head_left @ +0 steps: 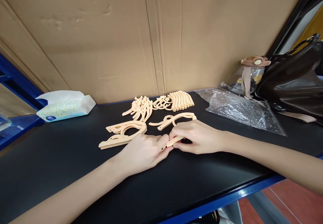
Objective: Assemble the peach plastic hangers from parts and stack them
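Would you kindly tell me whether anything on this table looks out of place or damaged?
Nothing looks spilled or damaged. The clear plastic wrapping lies crumpled in front of the bottle, as if discarded, and the jumbled pile of beige pieces looks untidy compared with the neat row of curved pieces.

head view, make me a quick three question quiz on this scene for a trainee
1. True or false: the tissue pack lies left of the clear plastic sheet.
2. Which stands right beside the dark bag?
a) the tissue pack
b) the row of curved sticks
c) the bottle
3. Short answer: the right hand holds a pale piece. Which hand is nearer the stacked pale parts?

Key: 1. True. 2. c. 3. The left hand.
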The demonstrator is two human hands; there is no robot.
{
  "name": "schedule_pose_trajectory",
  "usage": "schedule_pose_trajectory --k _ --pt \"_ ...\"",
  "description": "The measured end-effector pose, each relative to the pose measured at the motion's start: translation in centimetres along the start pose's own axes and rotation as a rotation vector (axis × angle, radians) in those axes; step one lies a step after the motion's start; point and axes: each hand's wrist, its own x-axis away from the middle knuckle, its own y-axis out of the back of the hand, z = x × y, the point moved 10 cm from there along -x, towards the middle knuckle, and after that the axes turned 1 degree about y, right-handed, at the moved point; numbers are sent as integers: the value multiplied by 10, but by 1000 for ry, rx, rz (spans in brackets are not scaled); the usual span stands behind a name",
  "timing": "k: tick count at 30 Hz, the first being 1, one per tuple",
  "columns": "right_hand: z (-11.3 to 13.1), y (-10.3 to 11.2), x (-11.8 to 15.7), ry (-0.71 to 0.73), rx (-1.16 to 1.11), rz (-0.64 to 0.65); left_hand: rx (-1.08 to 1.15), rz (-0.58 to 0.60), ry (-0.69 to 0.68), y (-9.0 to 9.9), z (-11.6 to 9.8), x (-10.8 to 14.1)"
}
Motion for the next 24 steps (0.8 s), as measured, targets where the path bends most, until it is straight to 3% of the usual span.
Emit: schedule_pose_trajectory --k 6,17,24 --pt "6 9 0 93 84 -40 -19 -128 -4 11 -1 -1" --pt "-13 44 5 9 285 -260 -56 -142 -1 14 -2 -1" --pt "-28 38 2 -9 278 -197 -35 -132 -11 13 -2 -1"
